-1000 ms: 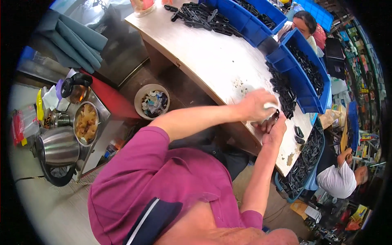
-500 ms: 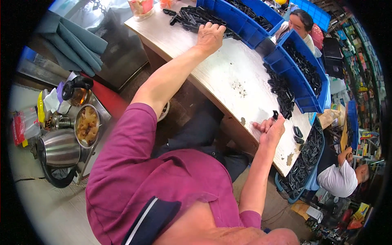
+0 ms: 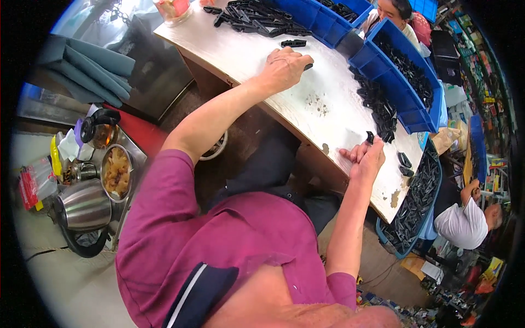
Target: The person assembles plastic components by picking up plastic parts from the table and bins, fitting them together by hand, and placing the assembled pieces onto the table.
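My left hand is over the white table, its fingers closed on a black plastic part whose end shows past the fingertips. Just beyond it lies a single black part, and behind that spreads a pile of long black parts. Near the table's right end, my right hand pinches a small black plastic piece between thumb and forefinger. Past that hand is a second heap of black parts. To its right, two loose black parts lie on the tabletop.
Blue bins of black parts line the table's far side. A blue tub of parts stands beyond the right end. A kettle and a bowl of food sit at left. Two other people are at right.
My left hand has drawn back from the far pile toward me, with a black part in its fingers. My right hand keeps its pinch in nearly the same place. The whole view has shifted slightly.
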A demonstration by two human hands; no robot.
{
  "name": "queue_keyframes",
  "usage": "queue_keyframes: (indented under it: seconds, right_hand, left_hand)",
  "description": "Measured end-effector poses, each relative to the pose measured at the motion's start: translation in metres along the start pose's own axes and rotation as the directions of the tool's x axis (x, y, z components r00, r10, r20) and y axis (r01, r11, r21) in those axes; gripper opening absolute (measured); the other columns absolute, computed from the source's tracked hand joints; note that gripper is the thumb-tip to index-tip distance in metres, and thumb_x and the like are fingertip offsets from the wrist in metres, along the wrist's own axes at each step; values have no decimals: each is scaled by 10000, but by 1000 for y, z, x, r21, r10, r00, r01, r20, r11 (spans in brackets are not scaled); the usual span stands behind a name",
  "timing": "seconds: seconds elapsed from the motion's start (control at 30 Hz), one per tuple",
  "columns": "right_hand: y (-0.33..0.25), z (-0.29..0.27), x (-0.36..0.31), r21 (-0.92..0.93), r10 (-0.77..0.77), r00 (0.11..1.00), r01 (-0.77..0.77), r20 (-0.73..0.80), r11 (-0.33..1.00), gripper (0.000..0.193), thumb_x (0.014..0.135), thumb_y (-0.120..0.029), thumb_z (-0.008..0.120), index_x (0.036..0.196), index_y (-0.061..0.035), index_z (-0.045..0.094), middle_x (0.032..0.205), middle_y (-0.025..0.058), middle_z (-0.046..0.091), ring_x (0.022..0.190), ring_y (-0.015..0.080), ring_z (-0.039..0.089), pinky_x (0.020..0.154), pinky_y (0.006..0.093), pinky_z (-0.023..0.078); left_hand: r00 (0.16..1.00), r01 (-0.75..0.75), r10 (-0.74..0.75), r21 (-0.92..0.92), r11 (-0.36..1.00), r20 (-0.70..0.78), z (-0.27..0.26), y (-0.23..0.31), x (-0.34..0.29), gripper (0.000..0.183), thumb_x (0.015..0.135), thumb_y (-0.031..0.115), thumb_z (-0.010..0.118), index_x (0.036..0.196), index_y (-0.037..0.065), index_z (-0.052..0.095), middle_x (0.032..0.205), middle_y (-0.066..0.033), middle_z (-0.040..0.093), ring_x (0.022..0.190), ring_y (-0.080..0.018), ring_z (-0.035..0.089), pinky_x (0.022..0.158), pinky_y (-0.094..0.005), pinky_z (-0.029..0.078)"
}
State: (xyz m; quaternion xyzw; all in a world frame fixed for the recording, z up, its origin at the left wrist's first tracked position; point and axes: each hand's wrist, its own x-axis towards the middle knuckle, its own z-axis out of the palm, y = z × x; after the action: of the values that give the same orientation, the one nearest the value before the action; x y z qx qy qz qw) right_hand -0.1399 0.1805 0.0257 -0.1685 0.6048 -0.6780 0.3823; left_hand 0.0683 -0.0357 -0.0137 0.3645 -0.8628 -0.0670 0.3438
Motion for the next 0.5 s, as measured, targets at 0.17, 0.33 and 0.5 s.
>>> queue_keyframes:
  seconds: [0.17, 0.33, 0.5]
  right_hand:
    - [0, -3, -2, 21, -15, 1000, 15, 12, 1000, 338, 985, -299, 451, 711, -105, 410, 508, -18, 291, 446, 125, 366, 509, 452, 581]
    - [-4, 1, -7, 33, -33, 999, 33, 4, 999, 352, 985, -298, 438, 692, -107, 397, 510, -21, 282, 459, 128, 352, 532, 463, 591]
    - [0, -3, -5, 33, -37, 999, 36, 13, 999, 350, 982, -296, 440, 691, -104, 406, 508, -18, 295, 450, 127, 366, 542, 466, 598]
  left_hand:
    - [988, -1, -28, 188, 982, 150, -11, 15, -4, 358, 881, 165, 609, 1234, 102, 612, 1162, -102, 662, 1143, -289, 565, 939, -478, 430]
    - [995, 52, -69, 210, 976, 72, -16, 7, -11, 450, 887, 277, 622, 1299, 108, 562, 1282, -121, 589, 1210, -301, 516, 996, -485, 379]
    - [990, 112, -129, 233, 966, 61, -20, -6, -8, 431, 893, 280, 614, 1266, 67, 581, 1215, -152, 611, 1177, -322, 532, 977, -475, 407]
